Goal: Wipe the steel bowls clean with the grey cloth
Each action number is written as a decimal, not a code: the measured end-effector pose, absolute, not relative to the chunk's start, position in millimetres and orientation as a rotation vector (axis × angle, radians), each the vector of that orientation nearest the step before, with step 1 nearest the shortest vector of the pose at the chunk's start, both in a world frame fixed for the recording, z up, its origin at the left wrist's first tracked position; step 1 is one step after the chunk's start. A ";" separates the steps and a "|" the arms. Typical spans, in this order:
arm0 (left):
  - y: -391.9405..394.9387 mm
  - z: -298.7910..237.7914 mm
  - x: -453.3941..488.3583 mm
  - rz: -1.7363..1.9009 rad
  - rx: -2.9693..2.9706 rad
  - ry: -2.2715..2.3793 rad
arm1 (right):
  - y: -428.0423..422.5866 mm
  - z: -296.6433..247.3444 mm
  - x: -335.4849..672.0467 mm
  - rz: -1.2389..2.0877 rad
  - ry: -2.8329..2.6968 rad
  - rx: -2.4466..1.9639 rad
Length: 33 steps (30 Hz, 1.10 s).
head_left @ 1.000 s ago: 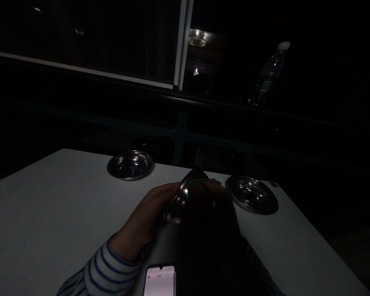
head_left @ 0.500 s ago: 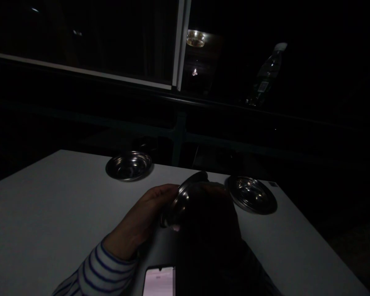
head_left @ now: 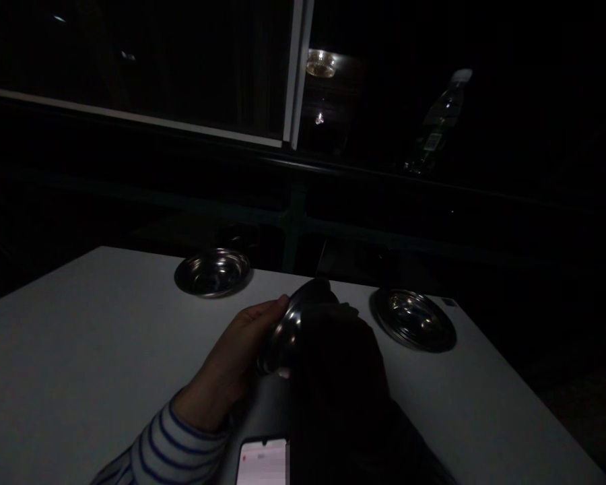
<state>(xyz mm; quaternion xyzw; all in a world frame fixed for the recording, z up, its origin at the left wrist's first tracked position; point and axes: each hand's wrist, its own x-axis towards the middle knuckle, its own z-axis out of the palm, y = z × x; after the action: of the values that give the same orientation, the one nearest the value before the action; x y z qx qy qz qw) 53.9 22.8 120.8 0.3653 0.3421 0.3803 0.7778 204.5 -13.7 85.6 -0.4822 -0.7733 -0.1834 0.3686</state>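
My left hand (head_left: 242, 347) grips a shiny metal dish (head_left: 285, 331) by its left edge, thumb on the rim. The dish is held tilted above the white table. My right hand (head_left: 346, 357) is a dark shape in deep shadow, pressed over the right part of the dish and hiding much of it. A small greyish edge shows at the top of that hand; what it belongs to is too dark to tell. One more metal dish (head_left: 212, 275) lies at the back left. To the right sit stacked metal dishes (head_left: 415, 322).
A lit phone (head_left: 262, 461) lies at the table's (head_left: 106, 357) near edge, between my forearms. Beyond the table, a plastic bottle (head_left: 439, 121) with a white cap stands by the window frame (head_left: 295, 74). The surroundings are very dark.
My right hand has shifted a little left and down across the held dish. The dish and the fingers of my left hand have moved slightly left. The other dishes have stayed put.
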 end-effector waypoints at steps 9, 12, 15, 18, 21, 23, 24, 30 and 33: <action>25.5 121.1 50.6 0.799 0.866 0.656 | -12.6 97.4 214.6 -0.553 -1.894 -1.255; 24.0 119.4 54.7 0.865 0.856 0.700 | -18.1 94.8 211.8 -0.590 -1.898 -1.270; 21.9 119.3 59.0 0.920 0.823 0.793 | -18.4 79.0 198.9 -0.582 -1.979 -1.304; 20.3 120.3 61.0 0.959 0.838 0.866 | -16.3 77.1 195.4 -0.579 -1.991 -1.312; 20.4 120.2 60.5 0.962 0.903 0.894 | -16.1 91.1 207.7 -0.578 -1.972 -1.292; 21.1 119.6 59.9 0.950 0.940 0.898 | -16.8 96.6 215.5 -0.626 -1.889 -1.270; 21.5 119.3 59.7 0.950 0.951 0.897 | -16.8 95.8 216.9 -0.649 -1.862 -1.248; 21.9 120.7 59.4 0.965 0.936 0.929 | -11.8 70.3 203.0 -0.603 -1.966 -1.255; 21.4 121.5 59.1 0.952 0.951 0.938 | -14.8 78.9 208.7 -0.611 -1.945 -1.248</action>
<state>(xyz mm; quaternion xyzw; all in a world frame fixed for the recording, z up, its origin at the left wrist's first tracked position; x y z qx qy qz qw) 59.1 21.4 121.5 0.4237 0.4180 0.4246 0.6822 208.7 -14.8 78.9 -0.4857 -0.7569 -0.2377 0.3670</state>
